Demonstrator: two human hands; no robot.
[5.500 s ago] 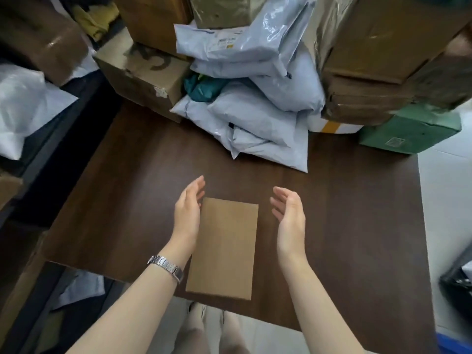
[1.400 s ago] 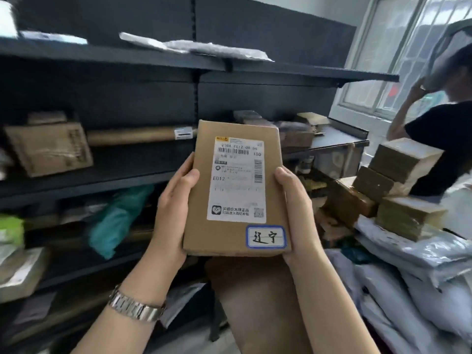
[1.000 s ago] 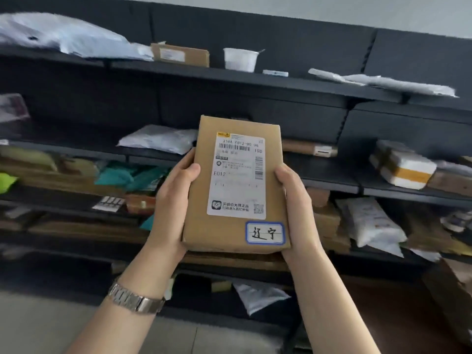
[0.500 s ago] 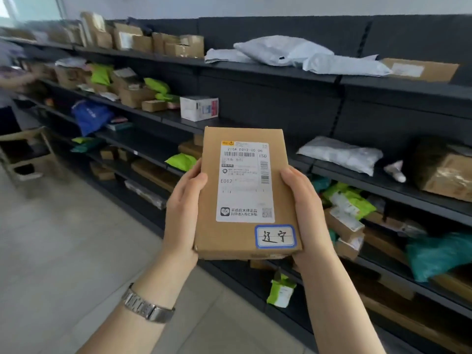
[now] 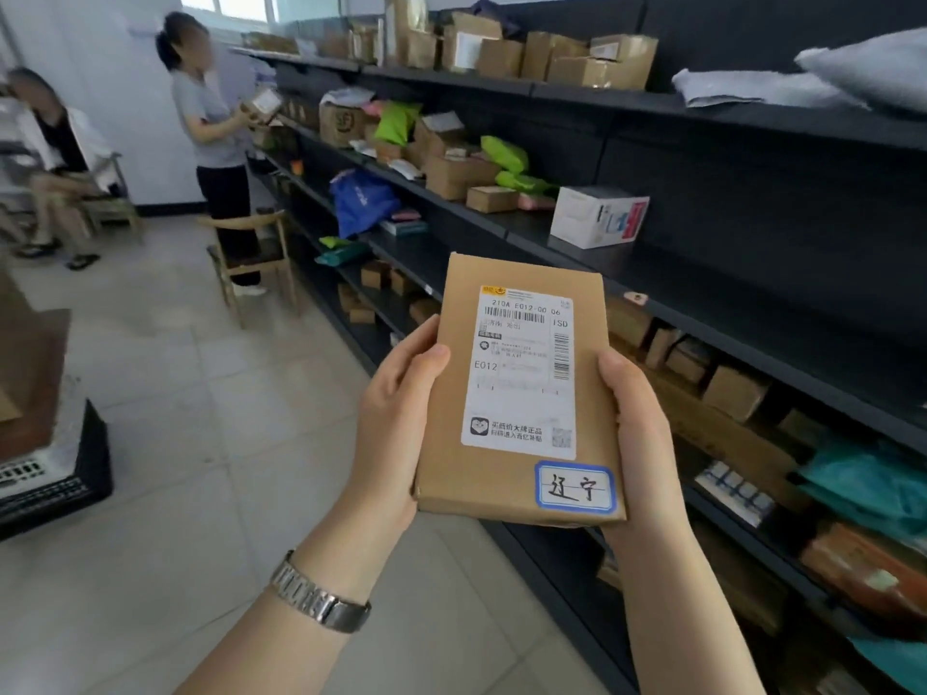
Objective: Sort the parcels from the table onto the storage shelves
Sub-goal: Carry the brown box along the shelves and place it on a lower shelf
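A flat brown cardboard parcel point(image 5: 451, 474) with a white shipping label and a small blue-edged sticker is held upright in front of me, label facing me. My left hand point(image 5: 396, 418) grips its left edge, thumb on the front. Its right edge is gripped by my right hand point(image 5: 642, 443). The dark storage shelves point(image 5: 702, 303) run along my right side, from near me to the far wall, with several boxes and bags on them.
A white box point(image 5: 597, 218), a blue bag point(image 5: 361, 198) and green bags sit on the shelves. A wooden chair point(image 5: 251, 258) stands in the aisle beside a standing person point(image 5: 215, 143). Another person point(image 5: 55, 158) sits at far left. A black crate point(image 5: 55, 469) is at left.
The view has swung left along the shelves, from the table to the aisle. Both hands keep the same hold on the parcel. Two people and a chair have come into view.
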